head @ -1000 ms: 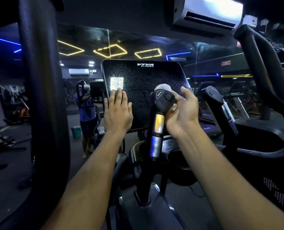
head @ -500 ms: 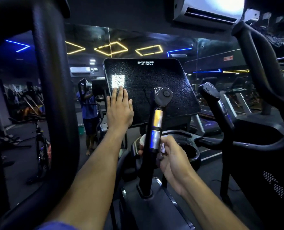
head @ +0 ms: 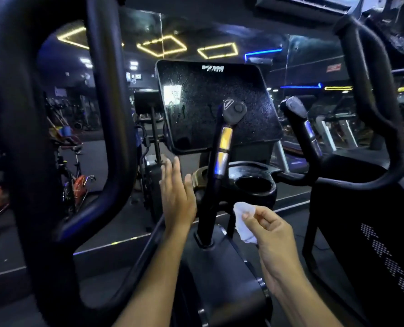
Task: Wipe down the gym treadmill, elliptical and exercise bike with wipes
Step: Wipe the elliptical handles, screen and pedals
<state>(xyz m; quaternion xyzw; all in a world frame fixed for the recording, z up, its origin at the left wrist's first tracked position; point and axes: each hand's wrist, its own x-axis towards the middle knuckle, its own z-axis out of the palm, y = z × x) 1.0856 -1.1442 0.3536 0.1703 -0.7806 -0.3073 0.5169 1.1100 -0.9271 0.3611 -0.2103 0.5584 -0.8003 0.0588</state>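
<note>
Dark gym with yellow diamond lights [head: 162, 45] on the ceiling and blue strips further right. Straight ahead, black console [head: 216, 107] of the elliptical, tilted back, surface speckled, white logo at top. In front of console, upright handle [head: 222, 149] with round button head and two shiny metal bands, rising from the black base below. Cup holder [head: 255, 184] just right of handle, under the console. Second handle [head: 301, 123] further right. Thick black loop bar [head: 116, 128] on left side, another curved bar [head: 371, 95] on right. Left hand [head: 176, 197] open, fingers straight and together, pointing up, holding nothing, just left of handle and below console, apart from both. Right hand [head: 270, 228] lower right of handle, fingers curled, thumb and fingertips pinching crumpled white wipe [head: 243, 221]. Wipe in the air, near handle's lower part, not touching it. Spin bikes [head: 77, 175] with orange parts on floor at far left, blurred.
</note>
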